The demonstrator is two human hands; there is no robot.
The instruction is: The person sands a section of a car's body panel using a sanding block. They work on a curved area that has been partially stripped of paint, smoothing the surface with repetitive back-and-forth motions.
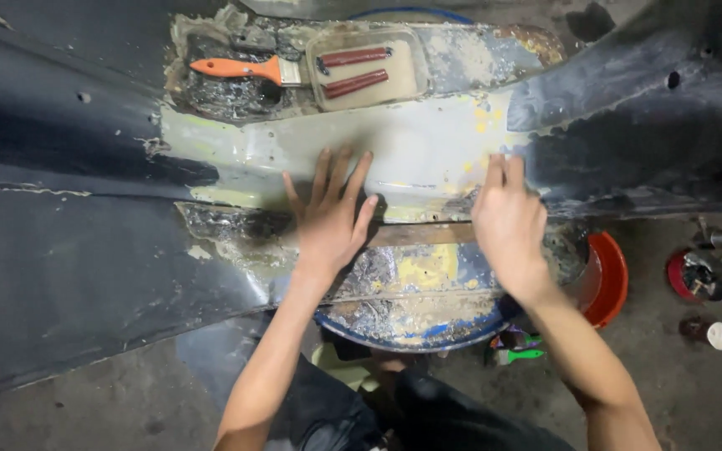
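head view showed both hands pressed flat on a pale sanded patch (411, 150) of a dark body panel (60, 250). left hand (330, 219) lay with fingers (340, 179) spread apart, holding nothing, the patch running under and beyond its fingertips. right hand (507, 219) lay flat with fingers together, tips on the patch's right end. an orange-handled brush (248, 69) and a tray (367, 67) with two red-brown handled tools sat beyond the fingertips. a red bucket (610, 280) stood right.

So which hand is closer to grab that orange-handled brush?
Probably the left hand: it lies flat on the pale panel almost below the brush. The right hand sits farther right.
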